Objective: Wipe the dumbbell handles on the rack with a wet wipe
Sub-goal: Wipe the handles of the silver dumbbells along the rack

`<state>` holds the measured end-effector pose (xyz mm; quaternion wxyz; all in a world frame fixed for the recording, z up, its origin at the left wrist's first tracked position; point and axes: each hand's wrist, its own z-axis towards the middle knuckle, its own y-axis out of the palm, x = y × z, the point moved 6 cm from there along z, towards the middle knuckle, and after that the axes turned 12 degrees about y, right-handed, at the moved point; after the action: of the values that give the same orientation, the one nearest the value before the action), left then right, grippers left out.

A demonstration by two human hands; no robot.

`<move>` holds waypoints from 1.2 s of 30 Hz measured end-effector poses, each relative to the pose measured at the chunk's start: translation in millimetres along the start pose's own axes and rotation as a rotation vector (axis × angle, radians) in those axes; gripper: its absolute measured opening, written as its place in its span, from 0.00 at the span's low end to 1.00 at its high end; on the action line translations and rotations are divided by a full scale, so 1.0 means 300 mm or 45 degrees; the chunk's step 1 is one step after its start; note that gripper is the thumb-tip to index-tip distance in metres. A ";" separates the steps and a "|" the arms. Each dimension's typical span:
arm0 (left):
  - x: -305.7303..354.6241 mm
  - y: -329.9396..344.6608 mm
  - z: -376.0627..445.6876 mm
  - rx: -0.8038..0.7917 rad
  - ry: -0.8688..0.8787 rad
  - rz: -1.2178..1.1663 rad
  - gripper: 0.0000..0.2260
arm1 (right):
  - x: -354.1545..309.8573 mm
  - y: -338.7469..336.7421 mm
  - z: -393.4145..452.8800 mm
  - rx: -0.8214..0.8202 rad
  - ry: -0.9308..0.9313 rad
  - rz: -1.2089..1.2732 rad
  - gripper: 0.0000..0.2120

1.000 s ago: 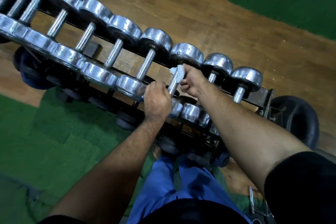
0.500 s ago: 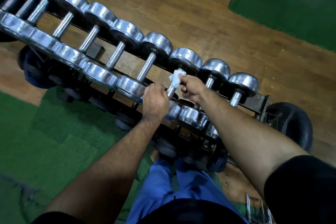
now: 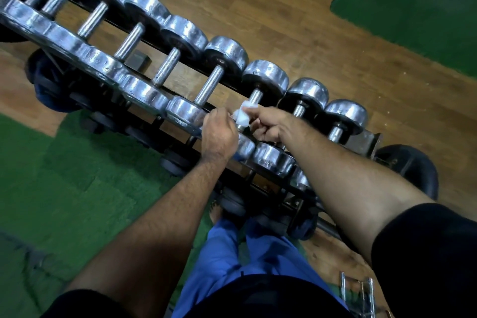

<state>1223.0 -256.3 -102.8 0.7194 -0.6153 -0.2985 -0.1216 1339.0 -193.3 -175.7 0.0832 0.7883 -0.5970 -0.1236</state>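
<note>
The right hand point(image 3: 265, 124), pinching the crumpled white wet wipe point(image 3: 242, 115), has slid down the chrome dumbbell handle point(image 3: 254, 97) toward the left hand point(image 3: 219, 134) gripping its base, nearly finishing this handle.

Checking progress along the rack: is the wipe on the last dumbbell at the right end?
No, the wet wipe wraps a handle with two more dumbbells to its right.

A warm brown wood-plank floor point(image 3: 296, 20) is running diagonally across the frame, catching soft light. A dark green textured mat point(image 3: 64, 188) is lying at lower left, another green mat point(image 3: 418, 0) filling the upper right corner.
</note>
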 end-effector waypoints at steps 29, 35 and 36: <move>0.249 0.077 -0.111 -0.182 0.400 0.387 0.06 | 0.068 -0.219 -0.354 0.559 -0.801 -0.772 0.09; 0.297 0.175 -0.171 -0.371 0.449 0.483 0.15 | 0.151 -0.242 -0.327 0.865 -0.991 -2.123 0.24; 0.300 0.192 -0.183 -0.412 0.463 0.517 0.17 | 0.161 -0.239 -0.317 0.869 -0.983 -2.250 0.26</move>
<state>1340.9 -279.3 -101.2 0.6634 -0.7368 -0.0127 -0.1295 1445.3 -221.6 -109.3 -0.4646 0.8348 0.2082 -0.2097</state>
